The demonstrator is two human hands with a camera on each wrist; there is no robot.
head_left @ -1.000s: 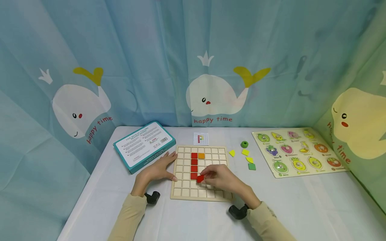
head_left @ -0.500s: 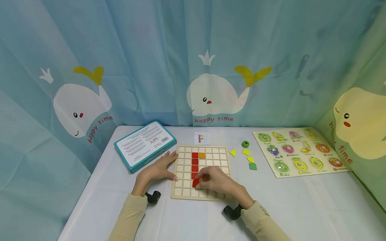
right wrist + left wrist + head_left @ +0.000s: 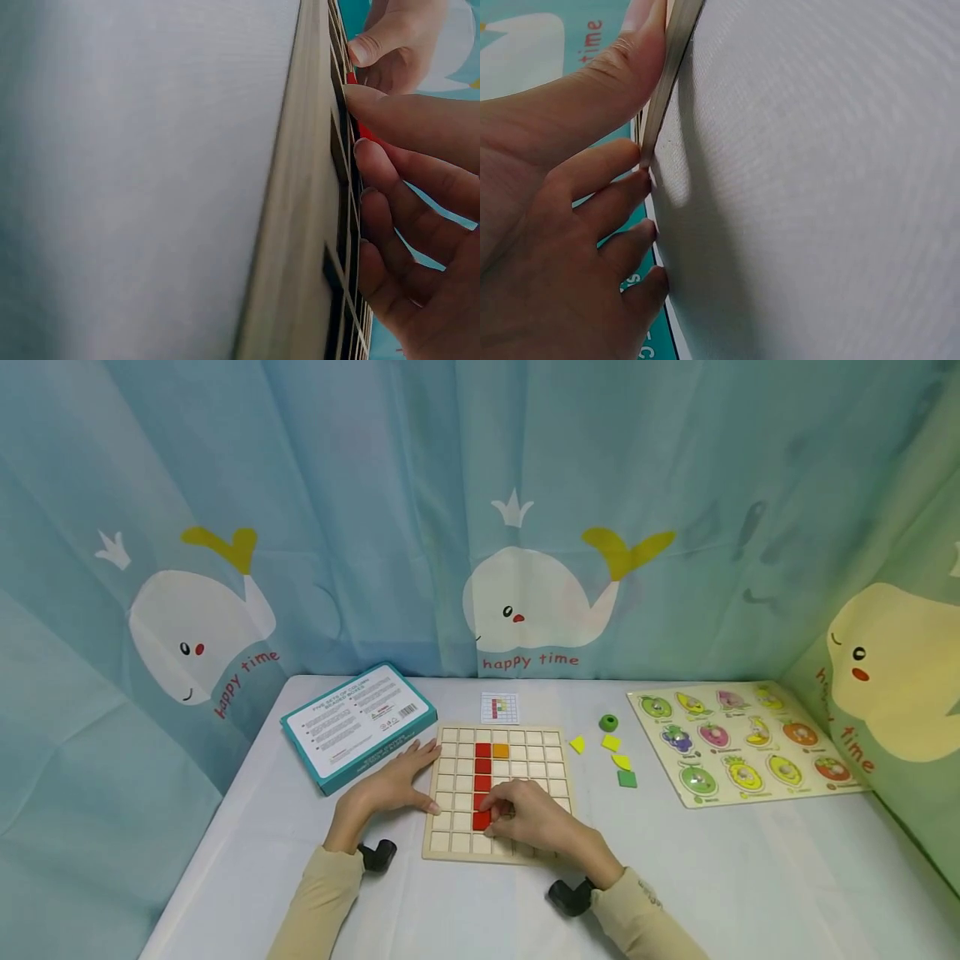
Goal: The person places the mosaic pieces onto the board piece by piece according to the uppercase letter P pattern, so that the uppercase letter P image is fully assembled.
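We've lowered a red tile (image 3: pixel 480 822) onto the board (image 3: pixel 444 842), right grip (image 3: pixel 530 815) pinching it, left grip (image 3: pixel 387 787) splayed at the board's edge.

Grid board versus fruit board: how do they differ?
The grid board is divided into square cells; the fruit board carries colourful fruit pictures. The left hand touches the grid board's edge and the right hand pinches a red tile at one cell; neither hand touches the fruit board. Both boards lie on the table.
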